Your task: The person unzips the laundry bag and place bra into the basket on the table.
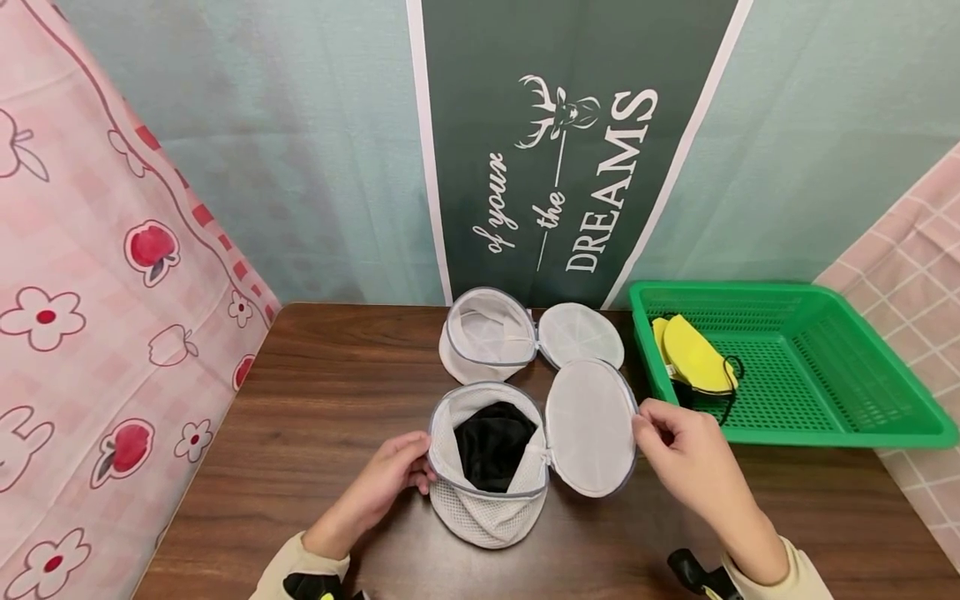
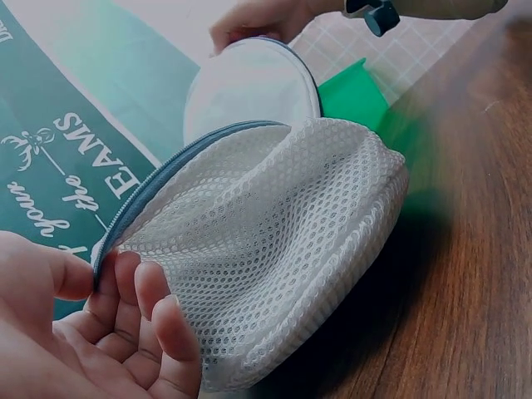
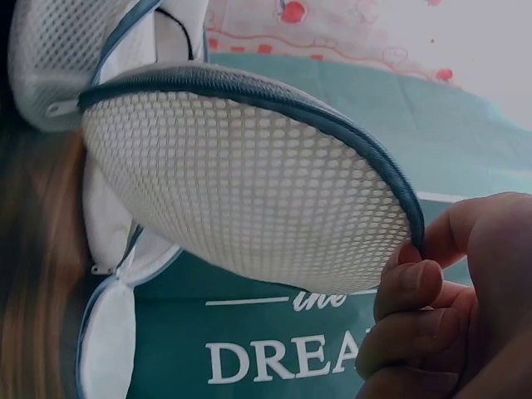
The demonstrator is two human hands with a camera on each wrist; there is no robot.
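A white mesh laundry bag (image 1: 487, 512) with a grey-blue zipper rim stands unzipped on the table, and black cloth (image 1: 495, 446) lies inside it. My left hand (image 1: 390, 475) pinches the bag's rim on its left side; in the left wrist view thumb and fingers (image 2: 125, 283) meet at the zipper edge. The round mesh lid (image 1: 590, 429) is folded out to the right. Its outer edge is pinched by my right hand (image 1: 693, 458), as the right wrist view also shows with the fingers (image 3: 407, 324) at the zipper rim.
Behind stands a second open mesh bag (image 1: 487, 329), its lid (image 1: 581, 335) folded right. A green plastic basket (image 1: 885, 367) at the right holds yellow cups (image 1: 697, 354) with black straps. The wooden table (image 1: 337, 375) is bordered by a pink curtain (image 1: 97, 333) and a green one (image 1: 337, 167).
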